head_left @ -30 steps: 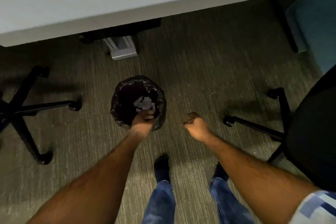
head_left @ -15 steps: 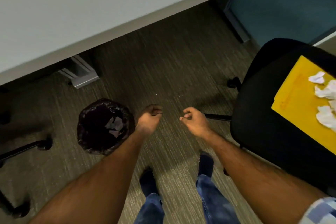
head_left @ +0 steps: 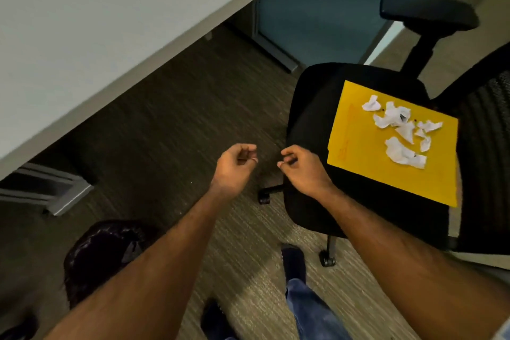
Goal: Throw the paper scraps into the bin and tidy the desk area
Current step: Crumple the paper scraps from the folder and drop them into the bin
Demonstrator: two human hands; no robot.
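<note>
Paper scraps point(head_left: 397, 130) are what we are after, and they lie to the right, a loose cluster of crumpled white pieces on a yellow folder point(head_left: 367, 163) that rests flat on the seat of a black office chair point(head_left: 309, 124).

Nearest to us, at the lower left, the bin point(head_left: 102, 251) with its dark liner sits on the carpet, partly hidden behind our left forearm. It is well apart from the chair, so every scrap has to cross open floor.

Further out, our left hand point(head_left: 234, 167) and right hand point(head_left: 303, 167) hover side by side over the carpet, just beside the near left edge of the seat. Each grip is loosely curled and narrow; we see nothing held in either.

Risks, as we judge them:
- The scraps are small, light and uneven. A pinch may catch only some, and the others could flutter to the carpet on the way to the bin.
- A knock on the folder could slide or tip it and spill the whole cluster.
- The chair stands on casters; leaning on the seat may roll it away.
- A few dark specks lie among the scraps; we cannot tell what they are.

Beyond, the pale bench point(head_left: 82, 36) runs across the far left, and its visible top carries nothing.
</note>
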